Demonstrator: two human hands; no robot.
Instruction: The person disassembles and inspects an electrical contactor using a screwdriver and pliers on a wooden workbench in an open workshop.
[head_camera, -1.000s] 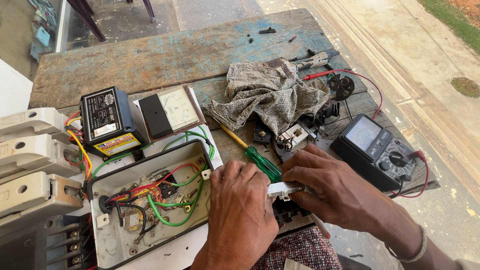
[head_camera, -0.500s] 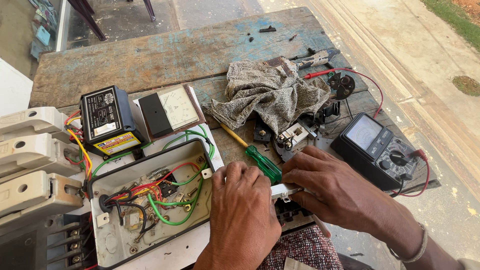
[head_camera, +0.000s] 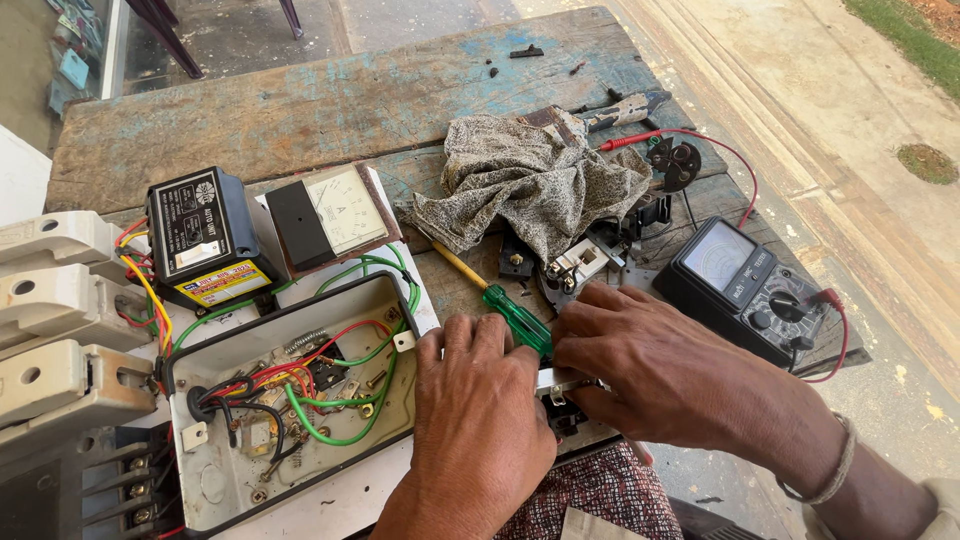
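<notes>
Both hands, left (head_camera: 478, 400) and right (head_camera: 645, 365), closed on small white part (head_camera: 560, 378) beside green screwdriver (head_camera: 518, 318); probably light, rigid, fiddly, best pinched edgewise.

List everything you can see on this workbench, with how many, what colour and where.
wooden table: one, worn blue-grey, under everything
open box of wires: one, white, front left
black box: one, yellow label, left
panel meter: one, black and cream, beside the black box
switch casings: three, cream, far left
rag: one, grey, centre
screwdriver: one, green handle, below the rag
multimeter: one, black, right
red lead: one, right
left hand: one, front centre
right hand: one, on a small white part
</notes>
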